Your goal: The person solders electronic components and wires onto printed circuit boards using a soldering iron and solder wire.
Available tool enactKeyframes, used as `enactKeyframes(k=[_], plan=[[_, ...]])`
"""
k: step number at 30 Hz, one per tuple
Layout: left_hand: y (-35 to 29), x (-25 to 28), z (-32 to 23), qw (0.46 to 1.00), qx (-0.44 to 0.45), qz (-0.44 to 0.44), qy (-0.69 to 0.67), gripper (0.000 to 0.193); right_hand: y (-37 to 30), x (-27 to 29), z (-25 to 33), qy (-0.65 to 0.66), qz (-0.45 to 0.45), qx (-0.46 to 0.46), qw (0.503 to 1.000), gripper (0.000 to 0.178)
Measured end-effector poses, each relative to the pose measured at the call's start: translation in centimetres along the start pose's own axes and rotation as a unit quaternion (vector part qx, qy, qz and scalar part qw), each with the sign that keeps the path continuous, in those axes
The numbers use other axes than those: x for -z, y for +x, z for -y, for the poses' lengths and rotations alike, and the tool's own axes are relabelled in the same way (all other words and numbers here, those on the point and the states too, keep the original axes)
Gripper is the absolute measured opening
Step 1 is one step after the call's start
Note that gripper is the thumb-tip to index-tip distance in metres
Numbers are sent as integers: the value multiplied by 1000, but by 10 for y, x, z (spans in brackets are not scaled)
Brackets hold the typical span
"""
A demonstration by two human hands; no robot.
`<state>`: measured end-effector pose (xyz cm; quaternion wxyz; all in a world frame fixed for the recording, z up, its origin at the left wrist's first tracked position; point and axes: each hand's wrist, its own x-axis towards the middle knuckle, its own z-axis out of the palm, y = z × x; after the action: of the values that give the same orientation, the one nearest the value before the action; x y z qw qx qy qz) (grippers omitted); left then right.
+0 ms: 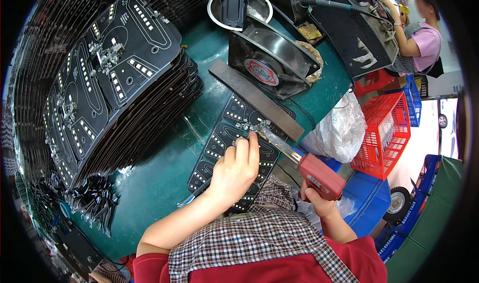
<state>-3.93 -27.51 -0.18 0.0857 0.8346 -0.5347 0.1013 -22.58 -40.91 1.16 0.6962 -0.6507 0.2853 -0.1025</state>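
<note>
Seemingly, the black board (pixel 213 148) right of the stack (pixel 117 86) is part-done; left hand (pixel 234 172) narrow-fingered, hold unclear; right hand (pixel 320 202) grips a red gun-shaped tool (pixel 320 176).

Left hand (pixel 233 171) points forward, palm down; right hand (pixel 318 199) curls closed.

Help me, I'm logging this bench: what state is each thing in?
Single circuit board, flat, partly covered
Soldering gun, held; heat unclear
Right hand, closed on the soldering gun
Left hand, index finger extended; grip unclear
Circuit-board stack, piled high
Axial fan, spinning unclear
Plastic bag, crumpled
Metal bowl, partly covered by black tray
</note>
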Motion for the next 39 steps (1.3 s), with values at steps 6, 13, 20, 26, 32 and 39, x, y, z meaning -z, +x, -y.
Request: enactKeyframes(k=[6,13,20,26,32,39], plan=[[3,9,-6,1000,-12,-4,18,44,-11,6,3,-59,2,-6,998,50],[2,12,-7,998,3,48,47,43,-9,11,-10,-16,74,33,997,59],[12,15,-16,996,28,75,25,46,-12,10,-7,55,8,-9,998,64],[6,8,-8,999,-2,25,40,42,-13,9,-1,53,7,-23,998,65],[-1,12,-6,999,8,49,21,45,-10,6,-2,107,39,-17,993,67],[3,8,-3,999,9,19,-32,45,-13,15,6,56,37,-85,994,65]])
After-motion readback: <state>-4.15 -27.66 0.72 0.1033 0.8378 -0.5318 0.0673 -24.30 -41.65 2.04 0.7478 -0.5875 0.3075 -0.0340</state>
